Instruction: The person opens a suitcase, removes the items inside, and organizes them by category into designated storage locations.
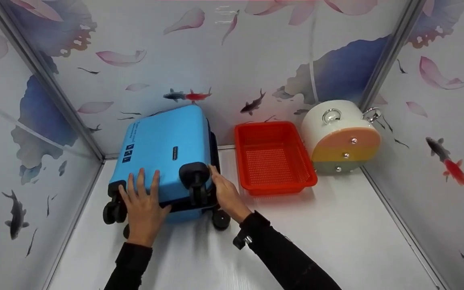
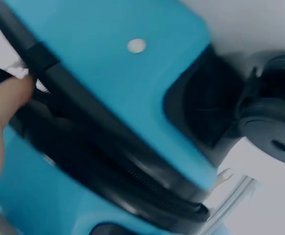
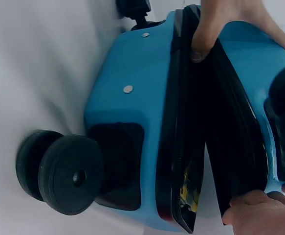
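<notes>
A light blue hard-shell suitcase point(image 1: 155, 137) lies on the white surface, its wheels point(image 1: 195, 177) toward me. Its two shells stand partly apart, with the unzipped black rim point(image 3: 230, 132) around a dark gap. My left hand point(image 1: 143, 213) has its fingers spread over the upper shell, while its thumb point(image 3: 201, 44) hooks under the rim at the gap. At the right corner my right hand point(image 1: 230, 197) grips the same shell's edge, fingers curled at the rim in the right wrist view. Something yellow and dark point(image 3: 188, 193) shows inside the gap; most of the interior is hidden.
Right of the suitcase is a red plastic basket point(image 1: 276, 189) with a perforated bottom. Beside it, against the back wall, stands a rounded white container point(image 1: 332, 137) with a striped front, small knobs and metal rings. Printed panels point(image 1: 216, 72) enclose the back and both sides.
</notes>
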`<state>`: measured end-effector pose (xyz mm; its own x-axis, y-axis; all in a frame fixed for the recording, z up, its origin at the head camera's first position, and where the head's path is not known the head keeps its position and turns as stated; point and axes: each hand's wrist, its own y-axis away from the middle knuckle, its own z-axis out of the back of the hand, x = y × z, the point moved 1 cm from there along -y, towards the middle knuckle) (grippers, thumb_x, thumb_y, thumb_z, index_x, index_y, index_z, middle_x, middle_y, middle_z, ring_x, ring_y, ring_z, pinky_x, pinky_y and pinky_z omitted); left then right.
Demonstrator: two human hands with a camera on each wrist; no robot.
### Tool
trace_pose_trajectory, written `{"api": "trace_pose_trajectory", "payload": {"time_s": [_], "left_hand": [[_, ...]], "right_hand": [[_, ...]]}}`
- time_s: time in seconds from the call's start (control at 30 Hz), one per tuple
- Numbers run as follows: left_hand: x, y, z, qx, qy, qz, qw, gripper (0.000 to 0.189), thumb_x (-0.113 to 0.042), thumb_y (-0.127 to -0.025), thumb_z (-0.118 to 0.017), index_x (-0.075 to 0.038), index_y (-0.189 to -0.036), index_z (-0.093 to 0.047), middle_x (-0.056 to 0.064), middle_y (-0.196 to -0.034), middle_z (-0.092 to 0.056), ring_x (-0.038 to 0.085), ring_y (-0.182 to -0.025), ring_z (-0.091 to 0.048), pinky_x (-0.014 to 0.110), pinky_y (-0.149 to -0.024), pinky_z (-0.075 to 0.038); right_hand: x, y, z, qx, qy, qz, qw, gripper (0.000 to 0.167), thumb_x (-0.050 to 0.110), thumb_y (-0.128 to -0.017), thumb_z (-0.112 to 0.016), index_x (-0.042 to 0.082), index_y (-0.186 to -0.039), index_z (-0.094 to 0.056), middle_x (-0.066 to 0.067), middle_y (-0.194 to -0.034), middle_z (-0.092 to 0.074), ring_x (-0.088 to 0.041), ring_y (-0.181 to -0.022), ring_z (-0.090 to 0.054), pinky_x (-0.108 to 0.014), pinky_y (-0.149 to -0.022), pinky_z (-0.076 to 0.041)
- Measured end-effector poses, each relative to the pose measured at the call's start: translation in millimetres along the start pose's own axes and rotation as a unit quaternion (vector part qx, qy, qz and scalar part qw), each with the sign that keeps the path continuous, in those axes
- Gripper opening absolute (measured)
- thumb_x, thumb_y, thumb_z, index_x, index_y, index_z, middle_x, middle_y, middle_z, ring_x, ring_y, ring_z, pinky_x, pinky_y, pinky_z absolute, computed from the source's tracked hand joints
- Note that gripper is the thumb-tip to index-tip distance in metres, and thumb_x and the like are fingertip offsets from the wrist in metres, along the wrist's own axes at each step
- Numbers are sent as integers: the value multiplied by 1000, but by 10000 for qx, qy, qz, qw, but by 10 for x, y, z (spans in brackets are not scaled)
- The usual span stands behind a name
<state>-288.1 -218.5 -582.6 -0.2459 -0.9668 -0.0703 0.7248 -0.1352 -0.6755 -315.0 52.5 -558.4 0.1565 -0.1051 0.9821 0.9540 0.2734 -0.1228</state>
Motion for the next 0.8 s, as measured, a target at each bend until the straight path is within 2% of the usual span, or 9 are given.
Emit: {"api": "trace_pose_trajectory", "payload": {"time_s": [0.1,0.23,0.37,0.47,0.63,0.73,0.8], "left_hand": [[-18,31,-51,-201,109,-72,9997,136,-31,-60,-113,-24,-172,-35,28,-171,-38,60,-160,-30,84,-128,-16],[-55,10,-31,-366,415,-98,9984,127,-29,-59,-113,-22,-166,-44,29,-166,-46,59,-158,-35,85,-127,-16],[-79,-97,82,-400,803,151,9959,123,-33,-62,-112,-19,-164,-46,28,-164,-48,57,-157,-37,86,-126,-19],[-71,-159,191,-499,1170,448,9909,122,-34,-64,-111,-16,-165,-46,28,-163,-49,57,-157,-38,86,-125,-21],[16,-247,329,-1001,1776,994,9739,115,-36,-71,-105,-13,-165,-45,28,-161,-49,53,-152,-42,76,-123,-33],[107,-317,385,-1357,2145,1310,9584,112,-41,-74,-102,-11,-166,-44,28,-157,-51,48,-145,-46,70,-119,-38],[178,-344,419,-1455,2373,1514,9485,113,-44,-75,-101,-10,-166,-43,27,-156,-51,46,-143,-47,68,-118,-37]], "right_hand": [[-121,43,49,-104,100,-100,9998,64,47,-122,-28,14,-177,-22,-7,-186,-20,-25,-174,-17,-50,-141,-15],[-406,159,53,-304,638,-564,9959,70,50,-122,-29,9,-177,-18,-13,-184,-23,-32,-172,-23,-54,-140,-19],[-641,261,17,-209,1146,-1023,9879,75,56,-119,-37,13,-178,-20,-21,-178,-37,-39,-164,-40,-58,-134,-33],[-727,302,10,-172,1225,-1272,9841,80,60,-116,-42,14,-178,-21,-23,-175,-42,-41,-161,-46,-59,-132,-36],[-733,320,48,-390,1058,-1374,9841,82,55,-117,-45,4,-176,-22,-28,-177,-36,-44,-162,-42,-62,-133,-33],[-735,317,55,-531,1072,-1314,9841,78,49,-118,-45,1,-175,-23,-28,-177,-34,-45,-163,-40,-62,-134,-31],[-753,319,54,-620,1149,-1323,9826,74,45,-119,-43,0,-175,-24,-28,-177,-35,-45,-164,-38,-62,-134,-31]]}}
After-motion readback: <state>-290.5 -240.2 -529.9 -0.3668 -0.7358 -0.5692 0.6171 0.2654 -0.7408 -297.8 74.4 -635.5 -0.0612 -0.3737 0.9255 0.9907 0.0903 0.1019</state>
